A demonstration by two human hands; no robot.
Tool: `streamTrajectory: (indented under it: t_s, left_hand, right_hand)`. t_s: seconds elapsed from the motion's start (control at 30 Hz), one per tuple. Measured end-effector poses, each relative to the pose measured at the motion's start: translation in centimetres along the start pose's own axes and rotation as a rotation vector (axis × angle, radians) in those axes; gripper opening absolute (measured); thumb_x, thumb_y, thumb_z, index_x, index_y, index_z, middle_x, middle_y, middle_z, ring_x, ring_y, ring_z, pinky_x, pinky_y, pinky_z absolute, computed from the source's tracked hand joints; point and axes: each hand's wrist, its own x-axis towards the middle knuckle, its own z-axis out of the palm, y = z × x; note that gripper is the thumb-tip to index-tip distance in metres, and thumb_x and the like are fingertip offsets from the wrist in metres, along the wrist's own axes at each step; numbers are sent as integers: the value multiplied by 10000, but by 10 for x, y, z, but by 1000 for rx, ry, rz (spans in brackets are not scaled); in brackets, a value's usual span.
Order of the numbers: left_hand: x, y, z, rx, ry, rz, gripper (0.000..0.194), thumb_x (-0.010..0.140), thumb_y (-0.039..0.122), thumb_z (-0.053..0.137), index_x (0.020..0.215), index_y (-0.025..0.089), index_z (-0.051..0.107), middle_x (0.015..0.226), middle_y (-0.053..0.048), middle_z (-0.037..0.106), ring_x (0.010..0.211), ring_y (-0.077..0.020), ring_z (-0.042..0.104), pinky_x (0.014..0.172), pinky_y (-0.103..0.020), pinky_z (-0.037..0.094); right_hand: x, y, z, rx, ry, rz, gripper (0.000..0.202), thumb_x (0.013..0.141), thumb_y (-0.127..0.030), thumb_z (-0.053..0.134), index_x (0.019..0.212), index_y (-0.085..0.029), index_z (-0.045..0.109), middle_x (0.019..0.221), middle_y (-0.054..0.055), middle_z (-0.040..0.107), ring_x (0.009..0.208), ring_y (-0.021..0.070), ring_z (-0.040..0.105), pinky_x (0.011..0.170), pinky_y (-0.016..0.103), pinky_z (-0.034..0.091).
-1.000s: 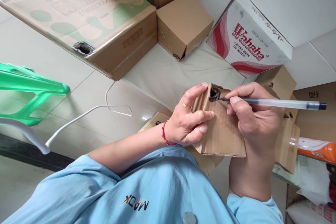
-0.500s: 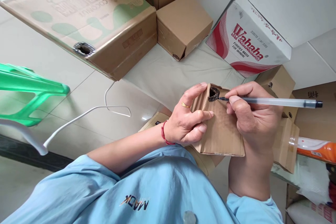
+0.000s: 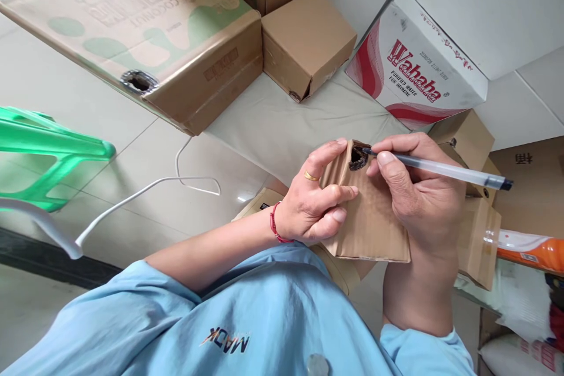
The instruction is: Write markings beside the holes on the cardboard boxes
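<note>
A small brown cardboard box is tilted in front of my chest. My left hand grips its left side, thumb and fingers closed on the cardboard. Near the box's top corner is a hole with black ink round its rim. My right hand pinches a pen with a clear barrel and black end. The pen's tip touches the upper right of the inked rim. The underside of the box is hidden.
A large coconut carton with an inked hole and a plain cardboard box stand on a pale cloth-covered surface. A Wahaha carton is at the back right. On the left are a green stool and a white cable.
The pen tip has moved up and slightly left along the hole's rim, and the pen now slopes down to the right. My left hand and the box stay put.
</note>
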Motion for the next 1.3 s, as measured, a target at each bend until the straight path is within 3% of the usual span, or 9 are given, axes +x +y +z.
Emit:
streamTrajectory:
  t_s: [0.2,0.37,0.63,0.7,0.87,0.97,1.07,1.2,1.3]
  left_hand:
    - [-2,-1,0,-6,3,-7,303,1041,447,573,1252,248,660,1724,-177,345,1576,-427,446,1261,-709,423]
    - [-2,-1,1,12,-2,-5,295,1032,393,522,1280,268,620,1718,-168,338,1581,-416,439,1257,-704,427]
    - [1,-1,1,19,-1,21,302,1043,389,494,1270,234,619,1694,-197,353,1597,-408,416,1252,-690,447]
    - [1,-1,1,29,-7,26,298,1053,380,476,1255,221,626,1683,-204,359,1608,-396,406,1248,-673,466]
    - [1,0,0,54,-28,-7,316,1082,383,437,1250,221,650,1690,-199,363,1618,-379,410,1255,-644,473]
    - [0,2,-1,35,-34,-25,317,1093,377,439,1267,224,655,1704,-195,353,1618,-380,409,1259,-639,467]
    - [-1,5,-2,23,-55,-70,320,1112,363,401,1300,259,639,1715,-165,332,1635,-359,385,1274,-637,458]
    - [-5,11,-4,-19,-60,-180,356,1140,454,368,1376,316,595,1692,-138,342,1632,-360,390,1280,-643,456]
    - [-15,17,-11,-38,-58,-271,465,1128,568,420,1527,345,506,1647,-153,410,1584,-373,443,1249,-656,477]
  right_hand:
    - [-1,1,3,-58,74,11,123,1016,-336,703,943,-255,762,742,1,696,671,171,629,578,298,459]
    - [-2,2,4,-66,106,-13,130,976,-296,683,869,-252,743,671,-17,635,591,156,549,529,297,396]
    - [-1,2,4,-31,118,-8,103,945,-257,686,860,-249,744,663,-17,629,586,149,556,530,290,407]
    - [1,4,6,91,199,-29,93,916,-231,687,837,-247,735,657,-24,617,566,143,558,514,288,404]
    - [0,14,5,321,647,-132,74,938,-218,646,887,-245,692,673,-37,623,432,96,434,415,257,226]
    - [-15,28,-4,338,825,-135,46,979,-274,646,964,-246,680,725,-22,706,399,84,376,411,249,194]
    - [-42,49,-10,327,899,-46,104,1006,-341,618,1017,-241,644,718,-27,732,379,83,352,412,240,223]
    - [-92,78,-10,302,835,222,181,951,-369,699,1015,-213,633,672,-42,701,419,82,413,451,221,289]
    - [-129,101,-13,116,662,375,273,947,-423,717,1094,-200,664,735,-19,716,552,118,574,545,229,416]
